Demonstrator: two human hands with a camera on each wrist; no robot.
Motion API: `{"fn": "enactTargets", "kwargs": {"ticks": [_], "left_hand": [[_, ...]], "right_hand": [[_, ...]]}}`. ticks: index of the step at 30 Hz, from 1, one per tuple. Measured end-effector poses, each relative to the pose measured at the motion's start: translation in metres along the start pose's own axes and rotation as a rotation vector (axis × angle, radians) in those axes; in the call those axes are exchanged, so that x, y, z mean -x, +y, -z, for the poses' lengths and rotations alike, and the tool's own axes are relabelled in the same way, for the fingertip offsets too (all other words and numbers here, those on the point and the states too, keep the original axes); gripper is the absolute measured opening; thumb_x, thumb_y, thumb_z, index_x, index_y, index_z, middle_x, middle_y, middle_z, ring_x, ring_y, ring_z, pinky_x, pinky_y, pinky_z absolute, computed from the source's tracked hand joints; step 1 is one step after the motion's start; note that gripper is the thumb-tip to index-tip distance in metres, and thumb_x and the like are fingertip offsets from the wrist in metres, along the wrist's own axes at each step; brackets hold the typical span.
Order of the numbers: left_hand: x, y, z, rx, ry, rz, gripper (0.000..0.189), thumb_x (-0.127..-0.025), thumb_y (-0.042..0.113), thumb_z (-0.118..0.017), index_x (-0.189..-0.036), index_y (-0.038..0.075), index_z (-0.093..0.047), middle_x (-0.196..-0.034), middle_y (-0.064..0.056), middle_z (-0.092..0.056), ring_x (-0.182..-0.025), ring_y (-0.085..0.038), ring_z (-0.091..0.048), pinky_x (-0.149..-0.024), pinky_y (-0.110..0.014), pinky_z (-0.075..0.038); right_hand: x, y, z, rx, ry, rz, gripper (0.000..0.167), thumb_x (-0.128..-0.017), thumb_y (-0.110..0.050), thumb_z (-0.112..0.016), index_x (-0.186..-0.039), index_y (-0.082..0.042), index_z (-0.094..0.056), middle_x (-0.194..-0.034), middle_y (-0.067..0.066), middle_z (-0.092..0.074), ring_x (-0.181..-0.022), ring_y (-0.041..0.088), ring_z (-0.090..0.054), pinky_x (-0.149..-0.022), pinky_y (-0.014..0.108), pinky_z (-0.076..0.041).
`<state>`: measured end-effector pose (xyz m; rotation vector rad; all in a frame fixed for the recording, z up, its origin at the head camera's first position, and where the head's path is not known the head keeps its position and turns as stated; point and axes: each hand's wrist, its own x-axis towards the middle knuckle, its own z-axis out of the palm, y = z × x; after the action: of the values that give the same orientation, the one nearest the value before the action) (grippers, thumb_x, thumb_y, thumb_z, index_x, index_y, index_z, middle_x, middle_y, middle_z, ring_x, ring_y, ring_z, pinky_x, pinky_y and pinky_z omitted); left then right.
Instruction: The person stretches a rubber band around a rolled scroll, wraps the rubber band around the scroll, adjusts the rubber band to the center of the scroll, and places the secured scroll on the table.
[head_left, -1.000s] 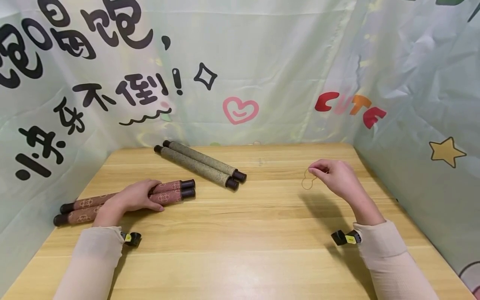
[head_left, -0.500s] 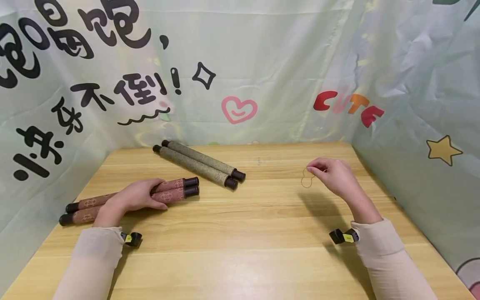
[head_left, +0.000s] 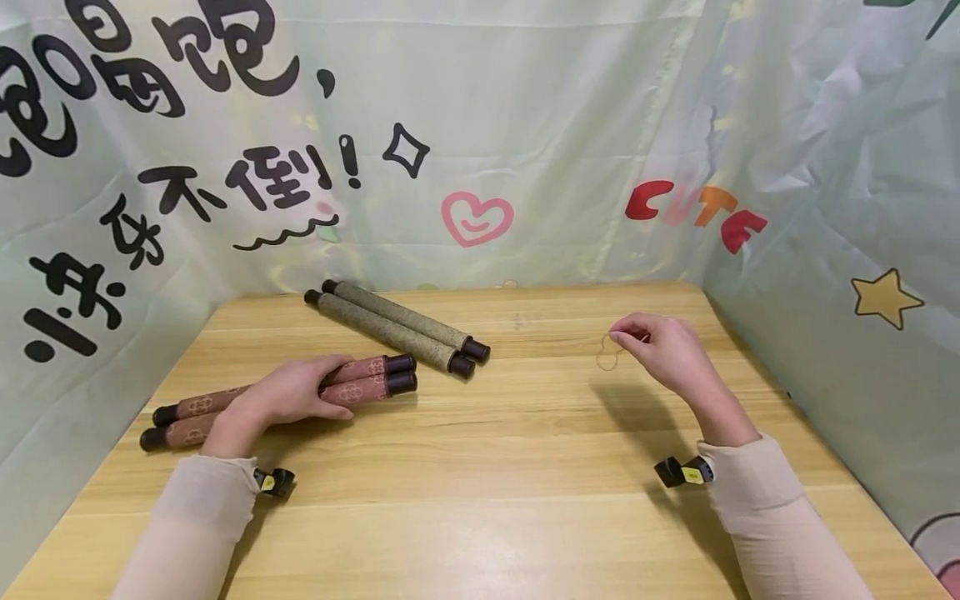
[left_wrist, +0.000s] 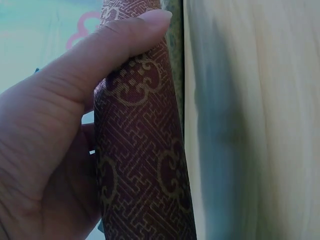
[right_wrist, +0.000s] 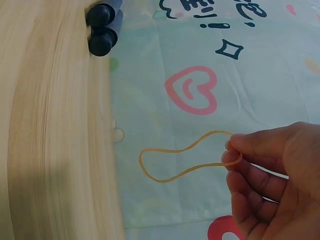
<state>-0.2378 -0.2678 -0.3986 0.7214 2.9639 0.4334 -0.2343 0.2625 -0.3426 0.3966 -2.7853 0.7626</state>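
On the left, my left hand [head_left: 288, 393] grips a pair of reddish-brown brocade scrolls [head_left: 360, 390] with black end knobs, lying side by side. In the left wrist view, the thumb lies along the nearer scroll [left_wrist: 142, 135], which shows a gold fret and cloud pattern; the fingers are hidden behind it. My right hand [head_left: 667, 352] is raised over the right of the table and pinches a thin yellow rubber band [right_wrist: 167, 150] between thumb and forefinger. The band hangs loosely as a long slack loop.
Two grey-green speckled scrolls [head_left: 390, 330] with dark knobs lie side by side at the back, just beyond the brown pair. A pale printed cloth [head_left: 555, 150] walls the wooden table [head_left: 480, 500] at the back and sides.
My left hand has moved to the right with the brown scrolls, whose right ends are now nearer the grey-green pair. My right hand with the rubber band stays almost in place.
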Motion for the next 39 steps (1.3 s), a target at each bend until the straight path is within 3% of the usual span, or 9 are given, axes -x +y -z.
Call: {"fn": "enactTargets", "kwargs": {"ticks": [6, 12, 17, 24, 39], "left_hand": [[-0.004, 0.014, -0.002, -0.010, 0.005, -0.036, 0.091, -0.072, 0.058, -0.080, -0.143, 0.010, -0.049, -0.135, -0.014, -0.057, -0.120, -0.036, -0.055, -0.100, -0.053, -0.043], [-0.009, 0.031, -0.002, -0.016, 0.010, -0.087, 0.092, -0.074, 0.059, -0.078, -0.144, 0.007, -0.047, -0.135, -0.015, -0.056, -0.121, -0.037, -0.054, -0.101, -0.053, -0.042], [-0.018, 0.042, -0.001, -0.014, 0.013, -0.093, 0.089, -0.075, 0.058, -0.077, -0.144, 0.010, -0.048, -0.134, -0.014, -0.057, -0.119, -0.034, -0.056, -0.100, -0.052, -0.043], [-0.034, 0.055, 0.002, -0.027, -0.013, -0.110, 0.093, -0.077, 0.058, -0.075, -0.149, 0.009, -0.040, -0.138, -0.017, -0.054, -0.123, -0.036, -0.053, -0.103, -0.052, -0.041], [-0.053, 0.073, 0.004, -0.015, 0.001, -0.098, 0.092, -0.078, 0.057, -0.075, -0.149, 0.011, -0.039, -0.141, -0.016, -0.050, -0.125, -0.035, -0.050, -0.103, -0.053, -0.041]], "right_hand": [[-0.001, -0.004, -0.002, -0.005, 0.008, -0.002, 0.023, -0.097, -0.029, -0.063, -0.104, -0.010, -0.074, -0.091, 0.005, -0.071, -0.076, 0.021, -0.060, -0.063, 0.036, -0.046], [0.000, -0.006, -0.002, -0.019, 0.024, -0.016, 0.022, -0.097, -0.028, -0.063, -0.103, -0.009, -0.073, -0.083, 0.005, -0.068, -0.069, 0.021, -0.054, -0.058, 0.035, -0.043], [0.000, -0.010, -0.001, -0.048, 0.049, -0.021, 0.022, -0.097, -0.029, -0.062, -0.103, -0.010, -0.072, -0.074, 0.006, -0.061, -0.062, 0.021, -0.048, -0.055, 0.034, -0.039], [-0.002, -0.016, 0.000, -0.065, 0.056, -0.003, 0.019, -0.097, -0.026, -0.063, -0.102, -0.010, -0.072, -0.084, 0.005, -0.067, -0.071, 0.021, -0.054, -0.062, 0.036, -0.043], [-0.001, -0.036, -0.001, -0.096, 0.047, 0.056, 0.016, -0.096, -0.025, -0.065, -0.100, -0.012, -0.072, -0.083, 0.001, -0.068, -0.070, 0.018, -0.056, -0.063, 0.036, -0.046]]}}
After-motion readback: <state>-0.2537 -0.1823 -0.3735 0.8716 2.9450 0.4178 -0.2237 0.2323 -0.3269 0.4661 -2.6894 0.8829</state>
